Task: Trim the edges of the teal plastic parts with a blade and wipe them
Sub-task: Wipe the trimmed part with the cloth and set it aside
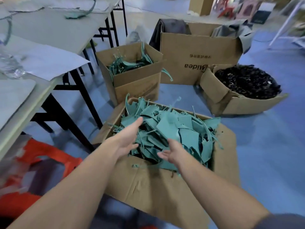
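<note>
A cardboard box (161, 187) on the floor in front of me is heaped with flat teal plastic parts (173, 128) and thin teal strips. My left hand (127, 138) is stretched over the left side of the heap, fingers straight, holding nothing. My right hand (171, 152) hovers palm-up over the near edge of the heap, fingers loosely spread and empty. No blade or wiping cloth is visible.
A smaller box (140, 80) behind holds thin teal strips. A large Midea box (198, 58) stands further back, and a low box of black parts (244, 83) lies to the right. A grey table (41, 52) with paper runs along the left; an orange stool (41, 164) stands near my left arm.
</note>
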